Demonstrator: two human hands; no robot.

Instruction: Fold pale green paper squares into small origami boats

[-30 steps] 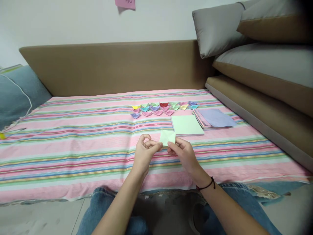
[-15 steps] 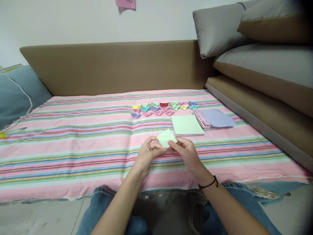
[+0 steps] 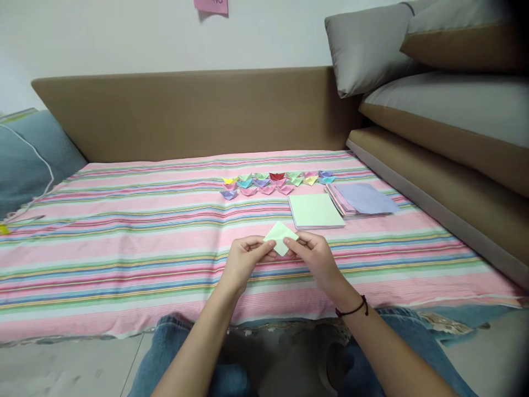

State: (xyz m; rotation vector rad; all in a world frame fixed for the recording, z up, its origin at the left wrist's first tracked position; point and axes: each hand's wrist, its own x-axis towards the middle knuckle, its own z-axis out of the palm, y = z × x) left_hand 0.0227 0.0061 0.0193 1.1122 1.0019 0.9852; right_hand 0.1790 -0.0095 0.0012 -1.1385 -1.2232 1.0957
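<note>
Pale green folded paper (image 3: 281, 231); pink cloth (image 3: 136, 242) striped white, green, blue and yellow; red, yellow, pink, blue, green paper boats (image 3: 261, 183); grey-and-brown cushions (image 3: 450, 107).

Folded pale-green square (image 3: 281, 231): paper, matt, smooth-faced. Small boats (image 3: 261, 182), far middle: paper too, matt, sharply creased. Green-topped stack (image 3: 317, 211) and lilac-topped stack (image 3: 366, 198), right: flat paper sheets, smooth, no gloss. Striped cover (image 3: 124, 237): woven cloth, matt, lightly wrinkled, its near edge rough. Far backrest (image 3: 185, 116): smooth brown covering, faint soft sheen (cloth or leather-like, cannot tell which). Grey cushion (image 3: 367, 52), far right: smooth fabric, dull sheen. Trousers (image 3: 165, 344), near: faded denim, matt. Bracelet (image 3: 352, 312), near right: dark cord, knotted. Wall (image 3: 124, 33), far: smooth, pale, matt. Pink note (image 3: 211, 5): matt paper.
</note>
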